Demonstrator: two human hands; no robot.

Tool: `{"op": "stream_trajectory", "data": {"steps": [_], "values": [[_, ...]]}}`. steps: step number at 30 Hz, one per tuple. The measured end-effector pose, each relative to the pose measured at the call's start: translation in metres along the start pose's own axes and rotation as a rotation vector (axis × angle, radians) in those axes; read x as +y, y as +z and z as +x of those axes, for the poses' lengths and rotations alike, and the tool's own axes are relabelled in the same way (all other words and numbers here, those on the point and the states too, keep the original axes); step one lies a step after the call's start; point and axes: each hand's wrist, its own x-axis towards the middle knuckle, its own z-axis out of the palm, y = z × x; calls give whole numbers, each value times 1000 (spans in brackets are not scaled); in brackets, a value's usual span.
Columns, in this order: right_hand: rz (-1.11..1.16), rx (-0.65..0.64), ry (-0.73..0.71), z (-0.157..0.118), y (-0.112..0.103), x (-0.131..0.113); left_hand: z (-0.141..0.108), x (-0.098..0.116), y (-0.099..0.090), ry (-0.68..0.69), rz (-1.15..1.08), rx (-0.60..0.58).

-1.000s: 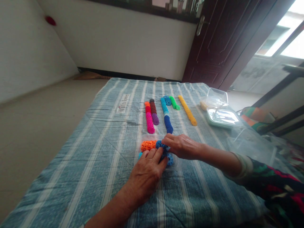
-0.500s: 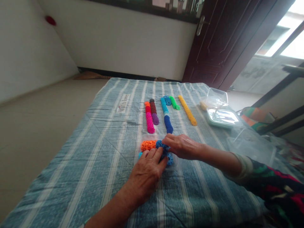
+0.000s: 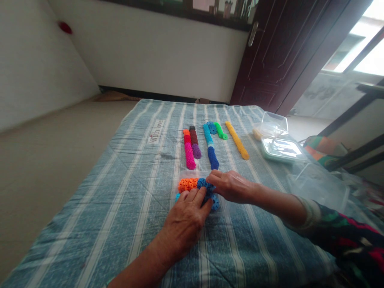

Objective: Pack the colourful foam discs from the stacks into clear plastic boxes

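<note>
A clear plastic box (image 3: 192,175) lies in front of me with rows of notched plastic discs in it. Its upper row has orange discs (image 3: 187,185) on the left and blue discs (image 3: 203,183) on the right. Light blue discs (image 3: 177,197) and a blue disc (image 3: 215,202) peek out of the lower row, mostly covered. My left hand (image 3: 189,214) reaches over the lower row, its fingers and thumb bent around blue discs. From the right, my right hand (image 3: 229,186) has its fingertips closed on the blue discs at the row's end.
Beyond the box lie disc rows: pink and red (image 3: 189,150), brown and purple (image 3: 194,142), blue (image 3: 212,154), green (image 3: 221,131) and yellow (image 3: 237,141). Clear containers (image 3: 282,149) stand on the right of the striped cloth (image 3: 126,180). A clear lid or box (image 3: 318,186) is nearer.
Both hands keep almost the same place on the discs. The whole view has shifted very slightly; the rows on the cloth have not moved.
</note>
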Motion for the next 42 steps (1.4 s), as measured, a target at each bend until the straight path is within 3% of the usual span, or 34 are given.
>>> {"op": "stream_trajectory", "data": {"steps": [12,19,22,25,27,32,37,42], "values": [[-37,41,-20,-2,4,0,-2,0,3,-10,13,55],[14,198,-82,-5,-20,8,-5,-3,11,16,11,80],[-1,292,-1,10,-32,34,-8,-4,20,12,5,152],[-66,308,197,38,-41,74,-9,-4,23,13,20,231],[-135,243,337,60,-43,103,-10,-4,22,20,39,258],[-265,37,523,105,-37,160,-10,-3,21,9,69,277],[-278,-42,555,127,-26,190,-8,-2,22,10,60,349],[-296,-91,572,137,-23,204,-6,-1,19,5,47,312]]}}
